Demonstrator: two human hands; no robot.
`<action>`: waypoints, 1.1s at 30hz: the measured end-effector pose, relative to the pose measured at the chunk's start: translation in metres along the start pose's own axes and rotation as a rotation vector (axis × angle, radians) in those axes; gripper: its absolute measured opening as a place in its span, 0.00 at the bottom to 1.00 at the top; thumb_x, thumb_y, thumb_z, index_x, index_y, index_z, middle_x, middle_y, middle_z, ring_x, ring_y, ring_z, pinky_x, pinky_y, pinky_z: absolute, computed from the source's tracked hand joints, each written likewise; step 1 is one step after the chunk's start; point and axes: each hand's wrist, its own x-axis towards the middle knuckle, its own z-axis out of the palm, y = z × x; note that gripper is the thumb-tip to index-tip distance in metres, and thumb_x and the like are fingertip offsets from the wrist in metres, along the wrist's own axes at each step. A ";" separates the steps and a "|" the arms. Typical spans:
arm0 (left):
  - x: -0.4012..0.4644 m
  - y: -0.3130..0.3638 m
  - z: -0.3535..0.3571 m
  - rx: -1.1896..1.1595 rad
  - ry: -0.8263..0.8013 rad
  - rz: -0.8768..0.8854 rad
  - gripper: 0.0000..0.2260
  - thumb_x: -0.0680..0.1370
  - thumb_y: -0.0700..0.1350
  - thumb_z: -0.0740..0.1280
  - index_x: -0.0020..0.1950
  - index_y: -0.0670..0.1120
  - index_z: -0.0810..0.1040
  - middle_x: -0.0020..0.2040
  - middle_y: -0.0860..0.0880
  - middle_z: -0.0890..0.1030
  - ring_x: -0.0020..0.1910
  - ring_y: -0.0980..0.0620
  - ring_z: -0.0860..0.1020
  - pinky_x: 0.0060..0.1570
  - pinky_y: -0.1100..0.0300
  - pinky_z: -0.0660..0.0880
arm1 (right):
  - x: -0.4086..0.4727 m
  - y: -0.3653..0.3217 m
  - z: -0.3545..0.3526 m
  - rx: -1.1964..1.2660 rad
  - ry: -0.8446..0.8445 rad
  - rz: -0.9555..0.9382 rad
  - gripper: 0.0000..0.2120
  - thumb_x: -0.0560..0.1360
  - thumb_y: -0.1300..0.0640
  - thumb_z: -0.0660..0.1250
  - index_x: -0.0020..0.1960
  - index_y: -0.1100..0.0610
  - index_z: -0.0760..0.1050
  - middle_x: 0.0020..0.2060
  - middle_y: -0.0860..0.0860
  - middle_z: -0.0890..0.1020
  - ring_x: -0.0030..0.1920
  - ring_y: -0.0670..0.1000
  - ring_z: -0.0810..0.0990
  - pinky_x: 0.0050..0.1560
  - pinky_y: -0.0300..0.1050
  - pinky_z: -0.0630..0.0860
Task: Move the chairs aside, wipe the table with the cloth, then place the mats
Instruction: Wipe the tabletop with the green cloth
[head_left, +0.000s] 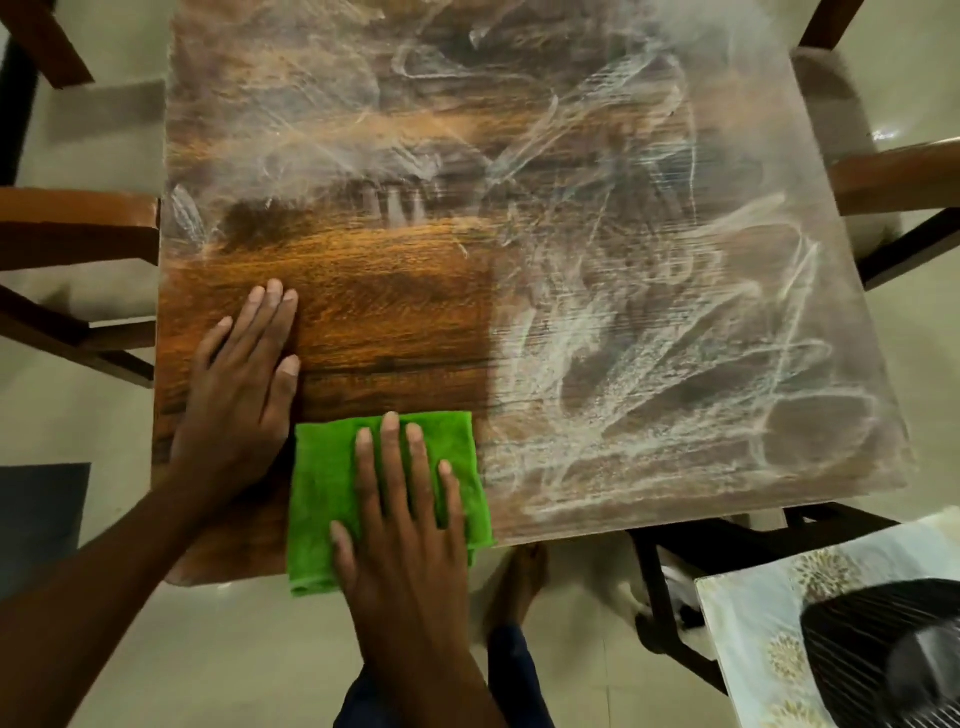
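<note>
Two bare hands lie flat on the square wood-grain table, each doing its own job. The right hand has its fingers straight and slightly spread, pressing down on the folded bright green cloth at the near edge of the table; nothing is gripped, the palm simply pins the fabric so it can be pushed across the surface. The left hand is likewise open and flat, resting on bare wood just beside the cloth, probably to steady the person leaning over. One patch around the hands shows clean, glossy brown grain, while the far and right parts carry whitish chalky smears, so the wiping looks only partly done. I count one cloth and one table. Wooden chair parts show at four places around the table: a brown chair on the left, another chair on the right, and corners at the top left and top right. One floral patterned mat lies at the lower right, off the table, likely waiting for the final step.
</note>
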 end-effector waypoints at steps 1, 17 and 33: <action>0.000 0.000 0.000 -0.001 -0.008 -0.005 0.27 0.87 0.48 0.51 0.87 0.45 0.56 0.87 0.47 0.55 0.86 0.52 0.52 0.83 0.43 0.54 | -0.002 0.016 -0.004 0.014 0.013 0.021 0.41 0.83 0.38 0.61 0.87 0.53 0.48 0.87 0.53 0.49 0.86 0.54 0.49 0.81 0.58 0.54; 0.000 0.006 -0.009 0.014 -0.085 -0.054 0.29 0.88 0.54 0.47 0.88 0.46 0.50 0.88 0.48 0.51 0.87 0.52 0.48 0.83 0.41 0.51 | 0.174 0.109 -0.049 -0.063 0.020 0.107 0.39 0.87 0.35 0.46 0.86 0.58 0.39 0.85 0.60 0.39 0.85 0.62 0.37 0.81 0.70 0.46; 0.046 0.151 0.063 -0.099 0.069 -0.108 0.26 0.89 0.48 0.49 0.87 0.43 0.54 0.87 0.46 0.54 0.87 0.50 0.50 0.84 0.49 0.51 | 0.089 0.160 -0.053 -0.031 0.046 0.055 0.34 0.87 0.42 0.51 0.87 0.53 0.44 0.87 0.53 0.43 0.86 0.54 0.42 0.84 0.61 0.50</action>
